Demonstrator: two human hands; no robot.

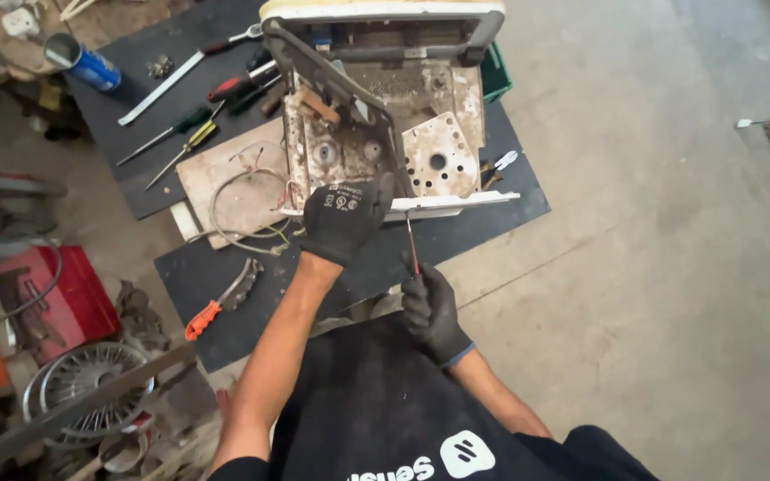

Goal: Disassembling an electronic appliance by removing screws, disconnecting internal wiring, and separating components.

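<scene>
Looking down from the head view: left hand [342,218], black glove, fingers curled and clamped on the near edge of the appliance chassis [385,116], where the dark frame [349,85] meets the white base lip. Right hand [431,307], also gloved, fist closed around a red-handled screwdriver [412,245]; shaft points up and far, tip at the underside of the white lip just right of the left hand.

Chassis sits open and tilted on the dark bench top [225,276], centre-far in the scene. Rusty, stained inner plate with a round hole pattern on its right half. Loose grey wires [233,209] loop out of its left side over a beige board [225,174].

Left-far on the bench: a row of screwdrivers [184,134], green, yellow and red handles, plus a long flat metal bar [160,87]. Blue can [86,62] lies at the far left corner. Orange-handled pliers [220,303] lie near-left on the bench, well apart from both hands.

Floor, left: red box [64,294], wire fan guard [91,379]. Right side is bare concrete floor [670,267].
</scene>
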